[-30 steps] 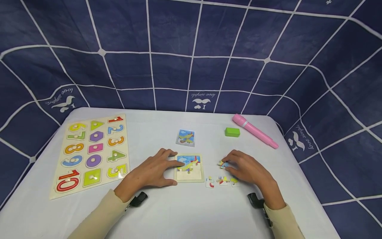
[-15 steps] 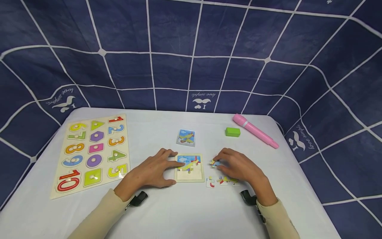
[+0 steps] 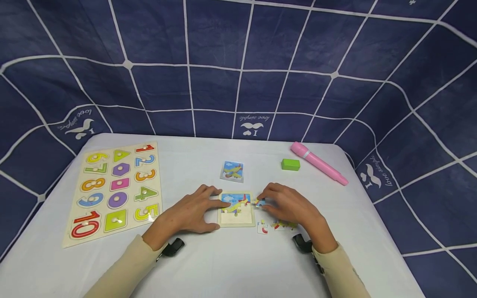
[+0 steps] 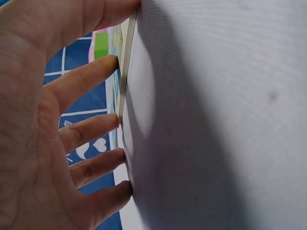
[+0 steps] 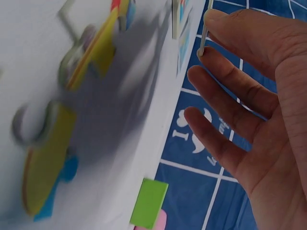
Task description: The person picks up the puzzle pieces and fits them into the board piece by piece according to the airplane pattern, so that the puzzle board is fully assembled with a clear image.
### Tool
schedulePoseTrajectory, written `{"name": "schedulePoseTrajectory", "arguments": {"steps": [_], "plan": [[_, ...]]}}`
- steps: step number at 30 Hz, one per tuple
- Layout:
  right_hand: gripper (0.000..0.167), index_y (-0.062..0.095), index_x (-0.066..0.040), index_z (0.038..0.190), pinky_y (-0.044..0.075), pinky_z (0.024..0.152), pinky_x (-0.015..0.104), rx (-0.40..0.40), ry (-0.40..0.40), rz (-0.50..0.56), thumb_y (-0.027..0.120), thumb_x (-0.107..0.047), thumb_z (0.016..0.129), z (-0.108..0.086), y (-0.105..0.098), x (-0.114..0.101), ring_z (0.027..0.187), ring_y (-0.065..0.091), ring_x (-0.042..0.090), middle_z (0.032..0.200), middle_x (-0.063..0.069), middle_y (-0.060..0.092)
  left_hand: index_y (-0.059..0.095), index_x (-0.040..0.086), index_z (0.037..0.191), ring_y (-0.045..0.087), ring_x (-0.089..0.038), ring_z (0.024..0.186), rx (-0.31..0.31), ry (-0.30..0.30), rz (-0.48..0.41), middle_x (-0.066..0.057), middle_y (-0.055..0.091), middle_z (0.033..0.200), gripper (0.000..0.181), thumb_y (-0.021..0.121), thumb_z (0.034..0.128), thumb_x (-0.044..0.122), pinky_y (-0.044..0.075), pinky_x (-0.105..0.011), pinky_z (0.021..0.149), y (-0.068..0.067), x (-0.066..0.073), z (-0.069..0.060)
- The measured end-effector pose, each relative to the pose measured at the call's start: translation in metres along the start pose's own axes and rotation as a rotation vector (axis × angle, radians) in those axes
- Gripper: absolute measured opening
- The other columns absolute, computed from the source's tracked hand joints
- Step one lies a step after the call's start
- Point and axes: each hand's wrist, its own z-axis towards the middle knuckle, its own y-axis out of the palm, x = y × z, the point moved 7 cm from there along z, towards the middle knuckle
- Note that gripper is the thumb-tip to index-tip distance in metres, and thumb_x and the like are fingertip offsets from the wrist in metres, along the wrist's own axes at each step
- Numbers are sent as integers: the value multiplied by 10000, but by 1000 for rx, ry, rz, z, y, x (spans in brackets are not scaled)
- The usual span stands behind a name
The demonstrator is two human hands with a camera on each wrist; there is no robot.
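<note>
While my right hand (image 3: 285, 203) pinches a jigsaw piece (image 3: 260, 203) beside the right edge of the airplane puzzle tray (image 3: 244, 221), touching or not I can't tell, I judge the job about half done: upper part filled, lower part bare. My left hand (image 3: 195, 209), fingers spread and grasping nothing, rests on the tray's left side, covering some of it. Loose pieces (image 3: 262, 227) lie off its lower right corner, partly hidden.

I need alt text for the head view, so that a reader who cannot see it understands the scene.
A person's right hand pinches a puzzle piece beside a partly filled airplane puzzle, while the left hand touches its left side. On the white table also lie loose pieces, a picture card, a green block, a pink stick and a number board.
</note>
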Motion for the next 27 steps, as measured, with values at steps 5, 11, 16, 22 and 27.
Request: {"name": "schedulePoseTrajectory", "arguments": {"steps": [5,11,16,22,27], "plan": [[299,803,-166,1227,590,953,381,-4,-28,1,860,-203,936,7,3,-6,1074,676,141,1170,-30,698,674,368,1477,476,-247,1332,-7,0,-2,-61,507,1580,653,863,855,431,549,-577,861,0,-1,0],[282,804,-166,1225,586,970,379,-24,-49,3,847,-216,952,13,6,-12,1093,680,151,1176,-21,698,665,378,1484,477,-255,1353,-13,7,8,-61,509,1589,656,856,861,455,553,-585,864,0,-2,0],[278,809,-165,1219,585,979,384,-41,-35,5,850,-218,949,16,8,-15,1107,680,160,1180,-15,703,650,392,1497,469,-249,1373,-23,9,13,-48,496,1615,662,844,871,487,550,-605,880,0,-2,1],[290,813,-148,1221,590,973,375,-50,-47,15,860,-201,940,19,13,-18,1096,686,161,1183,-4,712,653,383,1496,470,-240,1361,-14,13,16,-49,496,1614,662,844,872,490,554,-592,866,1,-2,1],[279,813,-146,1215,592,950,361,-47,-87,13,857,-193,943,21,18,-21,1067,684,149,1171,-5,704,661,376,1489,475,-234,1355,-12,7,15,-38,501,1613,660,849,870,502,559,-577,867,1,-2,1]]}}
